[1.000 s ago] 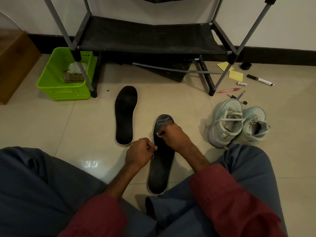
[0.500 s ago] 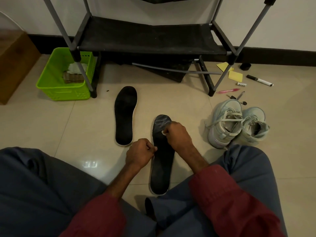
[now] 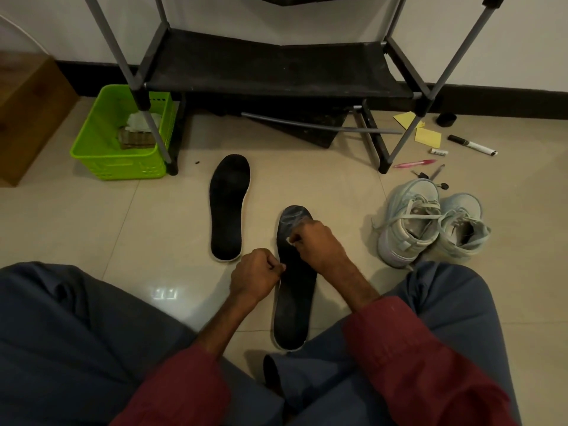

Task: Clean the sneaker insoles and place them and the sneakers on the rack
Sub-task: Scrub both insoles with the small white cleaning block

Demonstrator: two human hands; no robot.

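Note:
Two black insoles lie on the tiled floor. The near insole (image 3: 295, 305) lies between my knees, its toe end greyish. My right hand (image 3: 316, 244) presses a small white wad onto its upper part, fingers curled round the wad. My left hand (image 3: 256, 276) pinches the insole's left edge at mid length. The second insole (image 3: 229, 207) lies untouched further left. A pair of pale sneakers (image 3: 430, 229) stands at the right, laces loose. The black rack (image 3: 276, 69) stands behind against the wall.
A green basket (image 3: 101, 155) with cloths stands by the rack's left leg, a brown box (image 3: 27, 112) beside it. Yellow notes (image 3: 427, 138), a marker (image 3: 471, 145), a pink pen (image 3: 415, 163) and keys lie at the right. A loose grey rod (image 3: 319, 126) lies under the rack.
My right hand has slid a little toward the insole's toe and back with the wad. The insole has shifted slightly. My left hand stays at its edge.

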